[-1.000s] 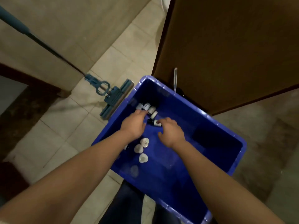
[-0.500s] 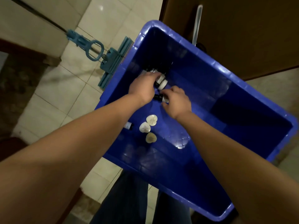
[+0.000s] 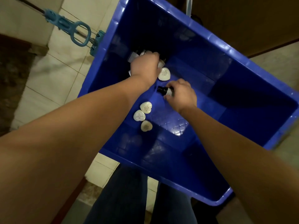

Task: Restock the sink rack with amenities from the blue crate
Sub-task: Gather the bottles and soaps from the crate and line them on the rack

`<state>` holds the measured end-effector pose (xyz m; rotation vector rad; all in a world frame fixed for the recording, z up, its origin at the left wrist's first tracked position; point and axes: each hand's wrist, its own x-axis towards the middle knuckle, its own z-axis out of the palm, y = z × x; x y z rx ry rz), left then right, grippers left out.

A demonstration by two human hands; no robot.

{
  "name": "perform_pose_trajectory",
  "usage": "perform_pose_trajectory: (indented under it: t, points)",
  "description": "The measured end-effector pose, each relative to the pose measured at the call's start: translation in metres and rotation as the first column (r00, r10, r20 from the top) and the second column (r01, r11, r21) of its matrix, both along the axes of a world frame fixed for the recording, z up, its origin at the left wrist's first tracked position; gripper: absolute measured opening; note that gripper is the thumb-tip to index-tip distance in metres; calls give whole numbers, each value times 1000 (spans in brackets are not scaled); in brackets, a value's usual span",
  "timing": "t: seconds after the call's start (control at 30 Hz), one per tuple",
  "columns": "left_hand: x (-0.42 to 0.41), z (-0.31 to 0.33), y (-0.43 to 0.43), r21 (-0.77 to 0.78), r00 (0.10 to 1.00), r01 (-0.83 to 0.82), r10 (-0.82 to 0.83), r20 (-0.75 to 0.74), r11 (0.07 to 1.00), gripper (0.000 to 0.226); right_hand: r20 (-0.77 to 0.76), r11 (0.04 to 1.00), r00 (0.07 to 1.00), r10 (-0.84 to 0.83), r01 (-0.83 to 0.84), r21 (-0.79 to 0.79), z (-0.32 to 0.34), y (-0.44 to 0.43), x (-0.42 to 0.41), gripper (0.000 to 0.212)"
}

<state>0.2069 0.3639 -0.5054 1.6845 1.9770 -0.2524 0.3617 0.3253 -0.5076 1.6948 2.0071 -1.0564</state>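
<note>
Since half a sec ago the right hand has pulled back from the pile w/ a small dark-capped bottle pinched between thumb and fingers, and a fourth heart-shaped soap now shows beside the left wrist; camera has also dropped closer to the blue crate. Left hand is curled down over the cluster of little bottles at the crate's far corner, fingers closed round something, but what exactly is hidden under the knuckles, so can't tell how many it has. Three more heart soaps lie loose on the crate floor, just nearer the body, apart from both hands. Sink rack isn't in view. To do this step well, prob best to: gather bottles caps-same-way so they stack in the palm, keep the right-hand bottle gripped on the body not the cap, and scoop the flat soaps last since they're slick in wrap and likely to slide on the smooth plastic. Crate sits tilted vs. the tiled floor, mop close by its left wall, so lift hands straight up, not sideways.
</note>
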Motion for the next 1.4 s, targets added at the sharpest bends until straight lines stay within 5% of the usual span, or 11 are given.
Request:
perform_pose_trajectory:
  t: [0.53, 0.63, 0.73, 0.97, 1.2, 1.4]
  points:
    - [19, 15, -49, -223, 975, -128, 164, 153, 966, 40, -58, 934, 954, -294, 274, -230, 19, -29, 26, 23]
    - [26, 30, -65, -292, 914, -233, 311, 260, 928, 35, -104, 895, 914, -391, 352, -273, 35, -32, 26, 22]
    - [33, 44, -79, -430, 762, -330, 506, 404, 840, 21, -148, 846, 858, -491, 430, -315, 55, -34, 26, 20]
    - [55, 95, -88, -521, 505, -446, 685, 525, 728, 23, -146, 574, 601, -786, 623, -531, 122, -35, 34, 18]
    - [69, 152, -88, -479, 472, -369, 604, 642, 797, 28, -76, 218, 231, -970, 686, -694, 184, -45, 54, 18]
    - [83, 191, -84, -546, 401, -331, 639, 657, 769, 34, -194, 208, 100, -976, 693, -690, 212, -60, 70, 25]
